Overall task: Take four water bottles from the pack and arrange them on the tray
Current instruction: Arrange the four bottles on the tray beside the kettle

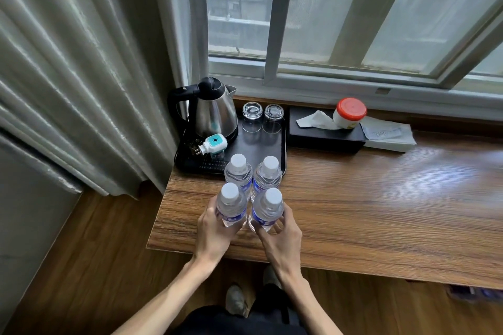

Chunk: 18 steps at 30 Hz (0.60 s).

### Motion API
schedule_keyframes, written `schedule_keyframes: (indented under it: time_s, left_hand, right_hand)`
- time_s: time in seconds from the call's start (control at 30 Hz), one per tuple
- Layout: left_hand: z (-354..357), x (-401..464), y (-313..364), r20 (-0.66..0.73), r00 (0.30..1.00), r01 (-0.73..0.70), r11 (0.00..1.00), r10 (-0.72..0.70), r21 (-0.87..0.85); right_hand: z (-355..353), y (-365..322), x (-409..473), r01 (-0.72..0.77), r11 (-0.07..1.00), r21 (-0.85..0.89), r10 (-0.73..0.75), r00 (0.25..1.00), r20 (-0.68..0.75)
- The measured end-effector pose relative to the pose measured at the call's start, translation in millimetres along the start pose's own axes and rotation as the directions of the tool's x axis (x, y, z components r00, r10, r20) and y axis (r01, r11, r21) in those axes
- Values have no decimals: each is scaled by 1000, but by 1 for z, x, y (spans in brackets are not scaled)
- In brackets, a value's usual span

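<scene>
Left hand (215, 228) fingers wrap near-left bottle (231, 207), right hand (280, 234) fingers wrap near-right bottle (266, 209); I hold four clustered on tabletop (353, 198), pushing toward tray (283, 144).

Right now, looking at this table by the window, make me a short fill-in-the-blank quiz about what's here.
1. The number of water bottles standing together is ____.
2. The jar on the black tissue box has a ____ lid.
3. The two glasses on the tray stand beside the ____.
4. The left hand and right hand each hold one ____.

Missing words: four; red; kettle; bottle
</scene>
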<state>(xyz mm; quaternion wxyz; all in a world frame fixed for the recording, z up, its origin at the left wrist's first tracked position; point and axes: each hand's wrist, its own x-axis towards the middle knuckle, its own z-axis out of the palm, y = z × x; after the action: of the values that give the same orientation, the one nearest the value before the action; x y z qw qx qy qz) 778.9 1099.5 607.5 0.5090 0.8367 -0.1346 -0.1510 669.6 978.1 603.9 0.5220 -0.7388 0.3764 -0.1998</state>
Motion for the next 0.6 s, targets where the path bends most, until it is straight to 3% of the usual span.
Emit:
schedule_keyframes:
  time_s: [0.33, 0.6]
  left_hand:
    - [-55, 3, -11, -121, 993, -1, 1000, 0, -11]
    - [-80, 65, 29, -156, 981, -117, 993, 114, -15]
  right_hand:
    - [-53, 1, -7, -28, 996, 87, 37, 993, -112]
    - [-85, -30, 47, 24, 995, 98, -12, 993, -118]
